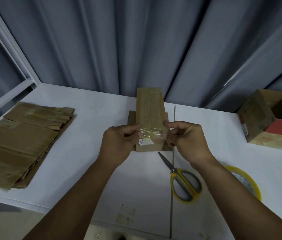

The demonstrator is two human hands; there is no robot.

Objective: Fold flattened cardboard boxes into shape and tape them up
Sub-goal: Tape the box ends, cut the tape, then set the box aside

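A narrow folded cardboard box (pixel 149 108) lies lengthwise on the white table (pixel 102 104), its two top flaps meeting along the middle. A strip of clear tape (pixel 151 133) stretches across its near end. My left hand (pixel 117 142) pinches the tape's left end at the box's left edge. My right hand (pixel 185 137) pinches the right end at the right edge. A small white label (pixel 144 142) shows on the box under the tape.
A stack of flattened cardboard boxes (pixel 20 141) lies at the left. Yellow-handled scissors (pixel 181 177) and a yellow tape roll (pixel 246 181) lie near the right forearm. An open carton (pixel 271 118) stands at the far right. Grey curtains hang behind the table.
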